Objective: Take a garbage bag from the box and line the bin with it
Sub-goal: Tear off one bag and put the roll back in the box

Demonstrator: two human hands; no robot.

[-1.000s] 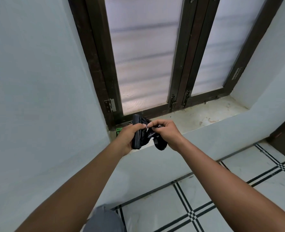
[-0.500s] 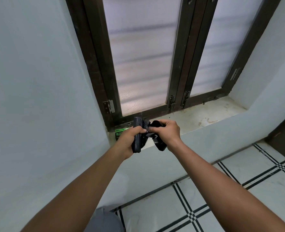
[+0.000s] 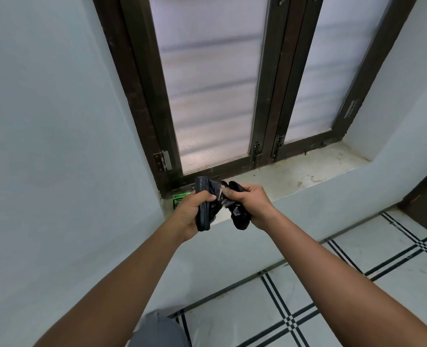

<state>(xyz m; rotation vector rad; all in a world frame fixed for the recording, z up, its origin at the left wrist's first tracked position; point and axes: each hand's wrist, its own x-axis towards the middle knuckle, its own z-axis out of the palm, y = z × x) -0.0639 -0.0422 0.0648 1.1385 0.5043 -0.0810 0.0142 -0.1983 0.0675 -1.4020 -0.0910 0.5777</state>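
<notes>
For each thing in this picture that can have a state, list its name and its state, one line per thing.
left hand: closed around the roll of bags
right hand: closed on the loose bag
roll of bags: held upright, rolled
loose bag: crumpled, not opened
box: on the sill, mostly hidden
window: shut, latched
</notes>
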